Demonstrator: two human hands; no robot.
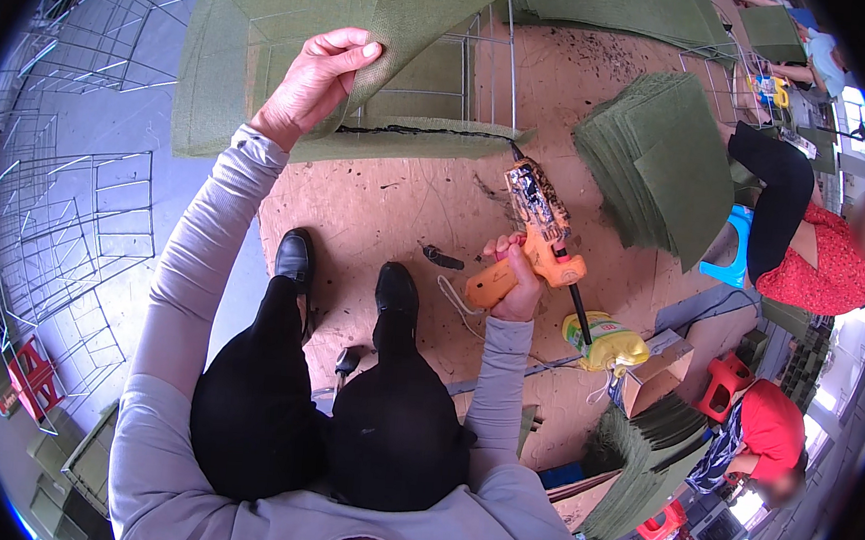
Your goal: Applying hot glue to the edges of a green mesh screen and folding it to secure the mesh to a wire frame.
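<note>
Glue gun [539, 209] at the end of a black line on green mesh [289, 24]

Nearest are the wearer's dark trousers [382, 422] and black shoes [295, 257]. The right hand [517, 288] is wrapped around the gun's orange handle, a black stick [581, 316] jutting from its rear. The nozzle points at the right end of the black line [412, 130]; contact is too small to tell. Beyond, the left hand [315, 81] pinches the mesh between thumb and fingers, lifting a flap above the lined strip. The mesh lies over a wire frame [513, 70] on the brown board [377, 196].

To the right sit a yellow bag [616, 343] and a mesh stack [651, 155]. Farther off, wire racks [69, 235] stand at left; two people in red [822, 262] sit at right.
</note>
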